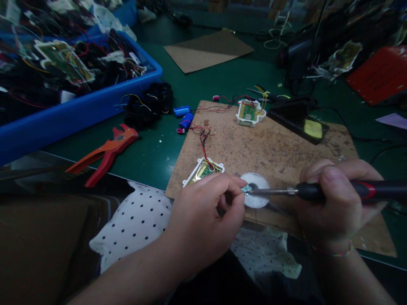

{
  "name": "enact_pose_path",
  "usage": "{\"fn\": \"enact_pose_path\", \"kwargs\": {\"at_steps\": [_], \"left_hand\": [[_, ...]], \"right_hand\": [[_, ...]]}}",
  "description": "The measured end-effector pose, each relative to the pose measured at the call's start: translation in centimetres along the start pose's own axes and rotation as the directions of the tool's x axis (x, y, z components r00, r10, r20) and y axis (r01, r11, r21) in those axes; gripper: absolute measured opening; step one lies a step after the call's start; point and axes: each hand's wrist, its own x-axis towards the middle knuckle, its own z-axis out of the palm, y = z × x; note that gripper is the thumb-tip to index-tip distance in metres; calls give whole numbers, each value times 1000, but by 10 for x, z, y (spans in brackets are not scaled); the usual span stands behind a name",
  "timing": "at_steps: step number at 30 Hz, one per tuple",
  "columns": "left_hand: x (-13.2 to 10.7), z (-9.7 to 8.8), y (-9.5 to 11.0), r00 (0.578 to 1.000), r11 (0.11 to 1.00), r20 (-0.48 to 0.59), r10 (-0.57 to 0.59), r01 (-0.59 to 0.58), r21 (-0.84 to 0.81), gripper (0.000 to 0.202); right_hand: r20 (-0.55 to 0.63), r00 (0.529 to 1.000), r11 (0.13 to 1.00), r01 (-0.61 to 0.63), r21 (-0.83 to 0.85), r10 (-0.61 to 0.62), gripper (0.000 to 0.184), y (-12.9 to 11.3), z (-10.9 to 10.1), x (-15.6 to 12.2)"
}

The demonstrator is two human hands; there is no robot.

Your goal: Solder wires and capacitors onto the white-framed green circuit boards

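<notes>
My right hand (333,203) is closed around a soldering iron (318,191) with a black and red handle; its metal tip points left onto a white round part (257,199) lying on a brown work board (270,148). My left hand (206,212) pinches a small part at the iron's tip, against the white round part. Just behind my left hand lies a white-framed circuit board (203,169) with red and black wires running from it. A second white-framed circuit board (248,112) sits at the board's far edge.
A blue bin (79,110) full of wired boards stands at the left. Orange wire strippers (108,148) lie on the green table. Two blue cylindrical cells (184,116) and a black bundle (149,103) lie near the board. A soldering stand with a yellow sponge (311,127) sits right.
</notes>
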Motion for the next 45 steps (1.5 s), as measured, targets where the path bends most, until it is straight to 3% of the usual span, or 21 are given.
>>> {"fn": "enact_pose_path", "kwargs": {"at_steps": [22,27,35,39,45], "left_hand": [[2,-1,4,1000,999,5,6,-6,37,13],[2,-1,3,1000,999,15,8,-9,35,13],[0,-2,4,1000,1000,23,4,-5,21,12],[1,-1,3,999,1000,32,-5,5,19,12],[2,0,4,1000,1000,28,-3,3,8,12]], "right_hand": [[2,1000,1000,4,15,-4,23,-1,-1,-2],[-80,997,1000,10,9,-9,20,0,0,-1],[-102,995,1000,13,14,-12,22,1,1,2],[-133,991,996,2,-91,-14,24,-4,-2,1],[149,989,991,-5,-134,25,28,-3,-5,-9]]}}
